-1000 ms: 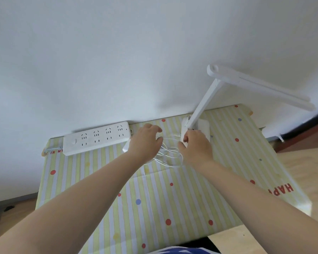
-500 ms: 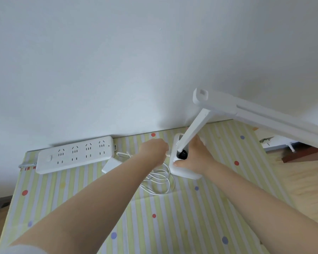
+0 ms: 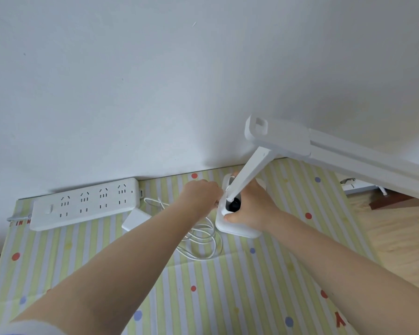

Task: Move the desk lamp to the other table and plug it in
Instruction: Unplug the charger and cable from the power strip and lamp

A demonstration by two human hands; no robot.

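Note:
The white desk lamp (image 3: 237,229) stands with its base on the striped, dotted tablecloth (image 3: 203,298), near the wall. Its arm slants up to the long head (image 3: 348,160) that reaches off to the right. My right hand (image 3: 252,206) grips the base from the right, thumb on its top beside the dark arm socket. My left hand (image 3: 201,197) has its fingers curled against the base's left edge. The lamp's white cable (image 3: 203,243) lies coiled just left of the base, leading to a white plug adapter (image 3: 136,218). A white power strip (image 3: 87,204) lies along the wall at the left.
The white wall rises directly behind the table. Wooden floor (image 3: 397,238) shows past the table's right edge. The lamp head overhangs that right side.
The view has closed in on the table. My left hand moved from the cable coil to the base's left edge, and my right hand shifted its grip on the base.

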